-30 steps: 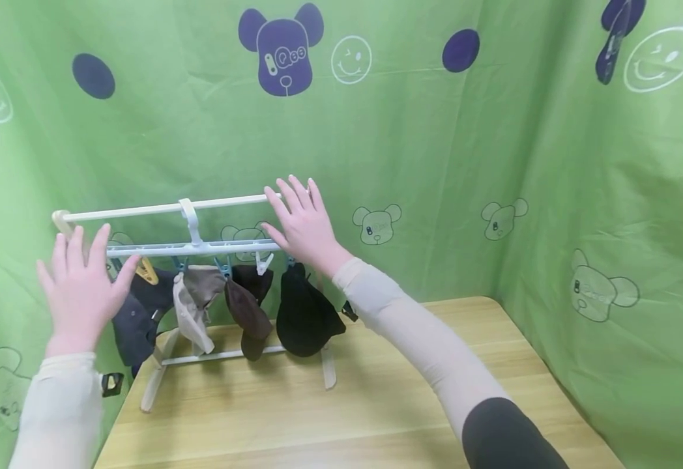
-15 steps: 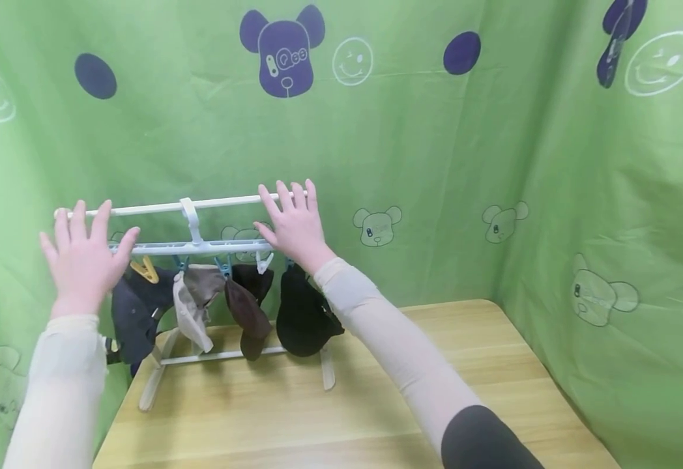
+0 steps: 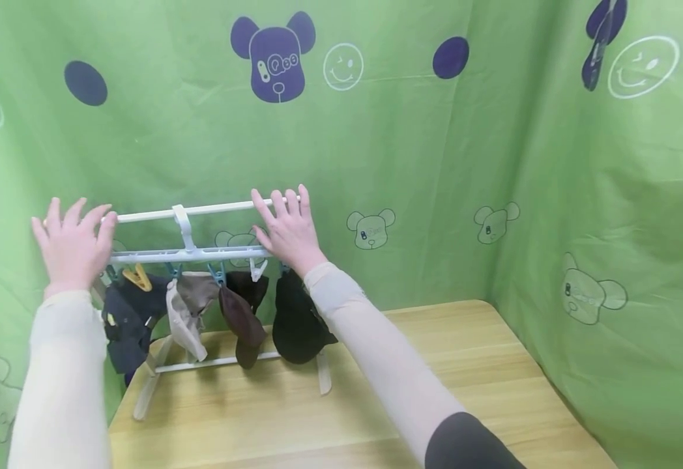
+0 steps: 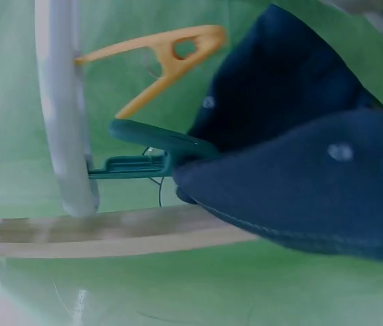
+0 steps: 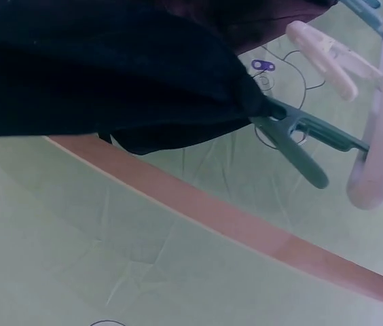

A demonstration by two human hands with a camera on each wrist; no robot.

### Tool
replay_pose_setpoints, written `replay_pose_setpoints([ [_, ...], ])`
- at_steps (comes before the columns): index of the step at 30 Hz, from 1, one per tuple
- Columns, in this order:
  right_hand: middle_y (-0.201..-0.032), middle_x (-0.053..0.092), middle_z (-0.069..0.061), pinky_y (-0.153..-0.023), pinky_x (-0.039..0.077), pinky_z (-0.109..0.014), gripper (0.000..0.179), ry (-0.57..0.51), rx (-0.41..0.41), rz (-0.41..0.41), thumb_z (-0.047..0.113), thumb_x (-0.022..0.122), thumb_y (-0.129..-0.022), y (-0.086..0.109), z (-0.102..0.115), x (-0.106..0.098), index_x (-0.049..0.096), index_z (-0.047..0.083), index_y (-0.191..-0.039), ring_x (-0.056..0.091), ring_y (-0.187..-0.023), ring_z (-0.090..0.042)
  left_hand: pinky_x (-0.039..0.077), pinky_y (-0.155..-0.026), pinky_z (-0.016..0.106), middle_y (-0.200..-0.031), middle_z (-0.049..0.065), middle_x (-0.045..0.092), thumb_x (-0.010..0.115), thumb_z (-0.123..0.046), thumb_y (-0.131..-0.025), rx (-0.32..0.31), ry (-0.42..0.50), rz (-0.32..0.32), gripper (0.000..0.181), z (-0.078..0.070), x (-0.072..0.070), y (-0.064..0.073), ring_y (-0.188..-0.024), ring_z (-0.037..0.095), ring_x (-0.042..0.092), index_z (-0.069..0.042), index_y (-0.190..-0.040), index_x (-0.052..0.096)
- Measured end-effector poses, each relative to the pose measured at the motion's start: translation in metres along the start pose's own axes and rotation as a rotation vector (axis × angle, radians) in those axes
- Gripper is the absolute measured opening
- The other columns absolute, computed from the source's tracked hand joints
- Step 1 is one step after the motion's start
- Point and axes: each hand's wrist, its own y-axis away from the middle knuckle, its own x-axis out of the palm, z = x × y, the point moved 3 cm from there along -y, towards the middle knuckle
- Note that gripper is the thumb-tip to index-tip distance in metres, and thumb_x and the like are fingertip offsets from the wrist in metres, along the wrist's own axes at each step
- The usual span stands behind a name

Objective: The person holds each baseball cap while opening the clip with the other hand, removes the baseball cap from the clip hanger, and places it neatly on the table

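A pale rack (image 3: 142,216) stands on the table, with a blue clip hanger (image 3: 212,253) hooked over its top rod. Caps hang from the hanger's clips: a navy cap (image 4: 300,170), a beige-grey cap (image 3: 186,326), a dark brown cap (image 3: 242,319) and a black cap (image 3: 297,326). My left hand (image 3: 77,251) grips the rack's top left end, its fingers arched over it and hiding that end. Near the right end of the rod, my right hand (image 3: 289,234) has its fingers bent over the rod and its thumb below.
A yellow clip (image 4: 178,61) and a white clip (image 5: 324,58) hang without a cap. The wooden table (image 3: 435,365) extends to the right and front of the rack. Green patterned cloth (image 3: 400,143) encloses the back and sides.
My left hand has risen from in front of the hanger to the rack's top left end. My right hand has settled lower, its fingers bending over the rod. The view has shifted slightly.
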Motion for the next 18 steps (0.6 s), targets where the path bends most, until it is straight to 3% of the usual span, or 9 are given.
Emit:
replay_pose_setpoints([
  [5,-0.126,0.047,-0.004,-0.119,0.015,-0.053,0.070,0.010,0.004,-0.028,0.059,0.048,-0.092,-0.0019,0.0011,0.0015,0.028,0.029,-0.152,0.038,-0.119,-0.026,-0.011,-0.118,0.064,-0.147,0.020,0.046,0.018,-0.058,-0.101,-0.033,0.056,-0.037,0.072,-0.0032,-0.0059,-0.0058,-0.150,0.040,0.016,-0.005,-0.131,0.057],
  [8,-0.126,0.047,-0.005,-0.119,0.016,-0.053,0.069,0.002,0.000,-0.042,0.057,0.048,-0.092,-0.0034,0.0016,0.0010,0.028,0.029,-0.152,0.038,-0.119,-0.026,-0.007,-0.120,0.062,-0.138,0.023,0.055,0.019,-0.062,-0.099,-0.071,0.046,-0.049,0.076,-0.0027,-0.0073,-0.0068,-0.143,0.040,0.031,-0.004,-0.126,0.061],
  [18,-0.125,0.049,-0.005,-0.119,0.016,-0.052,0.058,-0.048,0.024,-0.035,0.048,0.049,-0.094,0.0001,0.0009,-0.0012,0.036,0.027,-0.147,0.040,-0.120,-0.026,-0.002,-0.121,0.060,-0.134,0.024,0.057,0.022,-0.062,-0.099,-0.094,0.033,-0.073,0.073,-0.0006,-0.0013,-0.0068,-0.131,0.043,0.042,-0.007,-0.126,0.061],
])
